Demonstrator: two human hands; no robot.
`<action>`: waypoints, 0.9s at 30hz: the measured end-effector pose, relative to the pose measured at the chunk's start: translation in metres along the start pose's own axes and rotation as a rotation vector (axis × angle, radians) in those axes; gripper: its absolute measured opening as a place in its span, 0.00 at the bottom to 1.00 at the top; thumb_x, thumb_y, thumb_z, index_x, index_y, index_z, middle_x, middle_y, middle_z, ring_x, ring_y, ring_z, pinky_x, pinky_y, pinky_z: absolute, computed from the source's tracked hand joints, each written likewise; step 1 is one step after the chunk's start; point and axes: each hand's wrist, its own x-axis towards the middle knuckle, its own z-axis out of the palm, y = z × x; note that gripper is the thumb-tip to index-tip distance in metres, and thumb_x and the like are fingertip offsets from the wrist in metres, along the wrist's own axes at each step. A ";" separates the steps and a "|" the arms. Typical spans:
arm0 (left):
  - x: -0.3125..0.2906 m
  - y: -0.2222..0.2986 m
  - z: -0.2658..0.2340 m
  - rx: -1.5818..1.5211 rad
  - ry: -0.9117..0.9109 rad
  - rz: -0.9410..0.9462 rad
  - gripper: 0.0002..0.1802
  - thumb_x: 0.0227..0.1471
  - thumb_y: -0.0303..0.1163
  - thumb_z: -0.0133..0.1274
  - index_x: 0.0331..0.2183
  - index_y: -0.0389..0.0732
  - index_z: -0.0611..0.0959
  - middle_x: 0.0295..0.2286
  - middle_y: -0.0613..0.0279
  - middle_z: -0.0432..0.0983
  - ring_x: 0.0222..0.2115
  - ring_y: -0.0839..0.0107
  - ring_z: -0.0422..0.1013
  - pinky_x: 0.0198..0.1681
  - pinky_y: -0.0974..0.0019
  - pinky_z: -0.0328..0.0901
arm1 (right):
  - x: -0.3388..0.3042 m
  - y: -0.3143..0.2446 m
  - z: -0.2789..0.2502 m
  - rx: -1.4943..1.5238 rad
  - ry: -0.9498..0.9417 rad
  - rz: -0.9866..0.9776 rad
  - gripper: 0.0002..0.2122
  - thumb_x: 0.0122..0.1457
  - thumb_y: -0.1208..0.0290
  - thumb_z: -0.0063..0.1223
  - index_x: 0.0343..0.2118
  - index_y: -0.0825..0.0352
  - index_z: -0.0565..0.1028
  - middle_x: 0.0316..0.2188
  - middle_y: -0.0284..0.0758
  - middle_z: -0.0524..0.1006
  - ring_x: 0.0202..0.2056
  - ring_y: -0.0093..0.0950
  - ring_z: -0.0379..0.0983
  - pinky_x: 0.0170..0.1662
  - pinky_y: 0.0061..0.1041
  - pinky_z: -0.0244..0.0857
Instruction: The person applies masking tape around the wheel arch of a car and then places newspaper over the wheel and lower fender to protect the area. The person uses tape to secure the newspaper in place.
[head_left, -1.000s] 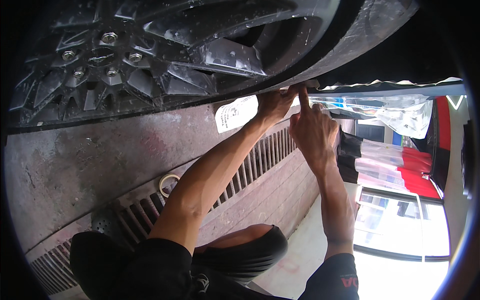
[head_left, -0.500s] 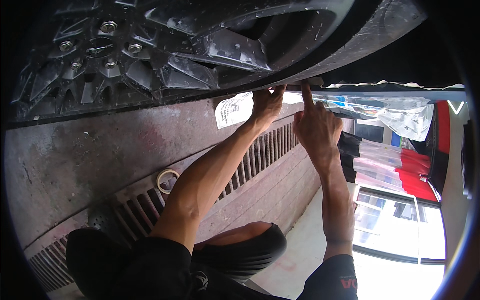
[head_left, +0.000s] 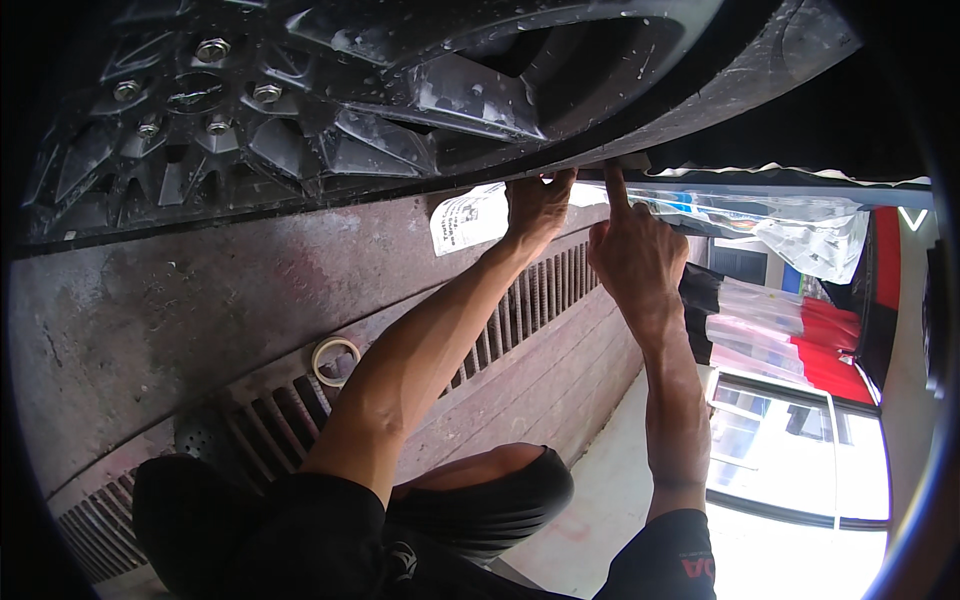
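Note:
A dusty black alloy wheel [head_left: 390,150] with its tyre [head_left: 690,115] fills the top of the view. My left hand [head_left: 538,212] reaches up to the dark edge below the tyre. Its fingers are bent together, and their tips are partly hidden there, so what they grip cannot be made out. Just to its right, my right hand [head_left: 640,245] presses its straight index finger against the same edge, the other fingers curled and nothing visible in them. White printed paper [head_left: 468,220] shows behind my left hand. Clear plastic film [head_left: 800,235] hangs along the panel to the right.
A roll of masking tape [head_left: 335,362] lies beside a slotted floor grate [head_left: 275,425] on the stained concrete floor [head_left: 200,300]. My bent knee [head_left: 500,480] is below my arms. Red and clear sheeting [head_left: 790,335] and a bright window [head_left: 800,450] are at the right.
Almost nothing differs. The wheel and both hands show only a very slight shift in the view; the right index finger stays against the edge.

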 end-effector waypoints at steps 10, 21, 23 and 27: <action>0.000 0.000 -0.001 -0.011 -0.013 0.003 0.09 0.56 0.28 0.66 0.35 0.42 0.80 0.31 0.73 0.69 0.34 0.79 0.65 0.42 0.66 0.64 | 0.002 -0.001 0.002 -0.023 0.008 -0.002 0.37 0.61 0.66 0.55 0.75 0.55 0.58 0.27 0.45 0.83 0.28 0.42 0.84 0.34 0.46 0.77; -0.002 0.003 0.003 -0.040 0.026 0.004 0.14 0.57 0.40 0.65 0.32 0.38 0.85 0.27 0.61 0.77 0.32 0.66 0.72 0.41 0.52 0.66 | 0.011 -0.013 0.005 -0.041 -0.054 0.017 0.37 0.62 0.65 0.54 0.75 0.50 0.55 0.30 0.46 0.84 0.32 0.45 0.84 0.36 0.48 0.78; -0.003 0.005 0.005 -0.051 0.011 -0.020 0.14 0.56 0.39 0.66 0.31 0.37 0.84 0.26 0.63 0.76 0.31 0.68 0.71 0.39 0.53 0.66 | 0.009 -0.012 0.001 -0.026 -0.075 0.031 0.37 0.62 0.66 0.54 0.75 0.49 0.55 0.30 0.47 0.84 0.32 0.45 0.85 0.36 0.49 0.78; -0.001 0.010 0.002 -0.089 -0.050 -0.078 0.08 0.60 0.30 0.65 0.37 0.39 0.82 0.31 0.73 0.71 0.34 0.79 0.66 0.42 0.67 0.63 | 0.012 -0.011 0.006 -0.028 -0.061 0.000 0.38 0.62 0.66 0.54 0.75 0.49 0.55 0.30 0.46 0.84 0.32 0.45 0.85 0.36 0.48 0.78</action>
